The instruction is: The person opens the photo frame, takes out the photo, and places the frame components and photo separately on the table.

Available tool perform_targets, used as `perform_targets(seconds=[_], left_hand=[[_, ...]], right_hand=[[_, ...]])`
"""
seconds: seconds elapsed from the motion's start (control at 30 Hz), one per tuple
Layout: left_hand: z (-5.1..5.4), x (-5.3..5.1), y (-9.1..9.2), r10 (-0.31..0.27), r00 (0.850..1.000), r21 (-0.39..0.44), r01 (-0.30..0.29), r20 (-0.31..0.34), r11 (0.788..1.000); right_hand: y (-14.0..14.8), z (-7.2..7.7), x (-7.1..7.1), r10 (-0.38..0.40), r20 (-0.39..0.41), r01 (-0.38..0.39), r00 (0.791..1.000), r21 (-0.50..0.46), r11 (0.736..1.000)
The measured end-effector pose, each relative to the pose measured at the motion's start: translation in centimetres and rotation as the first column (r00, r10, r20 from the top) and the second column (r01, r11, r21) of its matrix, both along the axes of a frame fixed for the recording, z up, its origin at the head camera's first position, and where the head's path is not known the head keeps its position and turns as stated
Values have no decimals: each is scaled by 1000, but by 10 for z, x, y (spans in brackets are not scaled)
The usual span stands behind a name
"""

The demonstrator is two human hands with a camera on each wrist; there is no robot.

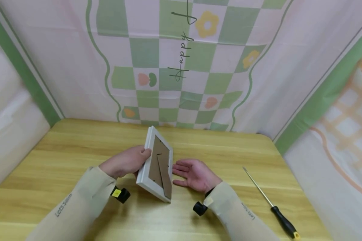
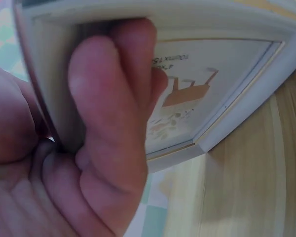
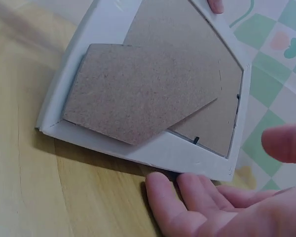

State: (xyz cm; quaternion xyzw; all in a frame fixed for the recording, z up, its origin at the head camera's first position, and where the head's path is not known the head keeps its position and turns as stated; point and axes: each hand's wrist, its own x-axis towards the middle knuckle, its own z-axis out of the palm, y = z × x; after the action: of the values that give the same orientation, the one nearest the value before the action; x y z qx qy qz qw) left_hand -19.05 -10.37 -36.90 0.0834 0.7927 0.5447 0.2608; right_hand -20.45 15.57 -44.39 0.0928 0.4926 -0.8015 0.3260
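Note:
A white picture frame (image 1: 143, 173) is held tilted over the wooden table, its brown backboard (image 3: 163, 29) and stand flap (image 3: 133, 91) facing right. My left hand (image 1: 128, 161) grips its left edge, thumb on the back side and fingers (image 2: 111, 98) curled around the front. In the left wrist view the front shows a printed insert (image 2: 187, 96) with a brown drawing. Beside the frame's right edge lies my right hand (image 1: 196, 175), palm up with fingers extended. Its fingertips (image 3: 160, 185) are at the frame's lower edge; whether they touch it, I cannot tell.
A screwdriver (image 1: 280, 216) with a black and yellow handle lies on the table (image 1: 78, 140) to the right, tip pointing away. Behind the table hangs a green and white checked cloth (image 1: 172, 60). Cloth also hangs on both sides.

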Motion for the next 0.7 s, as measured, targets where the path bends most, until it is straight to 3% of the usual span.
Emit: perform_targets(seconds=[0.43,0.7], left_hand=[[-3,7,-12,13,1000,20,-13,4,1000],[-9,10,-14,18,1000,-32,-18,-20,999]], right_hand=[[-1,4,0,64,-46,-63,997,4,998],[4,3,-1,63,-68,-64,996,-18,998]])
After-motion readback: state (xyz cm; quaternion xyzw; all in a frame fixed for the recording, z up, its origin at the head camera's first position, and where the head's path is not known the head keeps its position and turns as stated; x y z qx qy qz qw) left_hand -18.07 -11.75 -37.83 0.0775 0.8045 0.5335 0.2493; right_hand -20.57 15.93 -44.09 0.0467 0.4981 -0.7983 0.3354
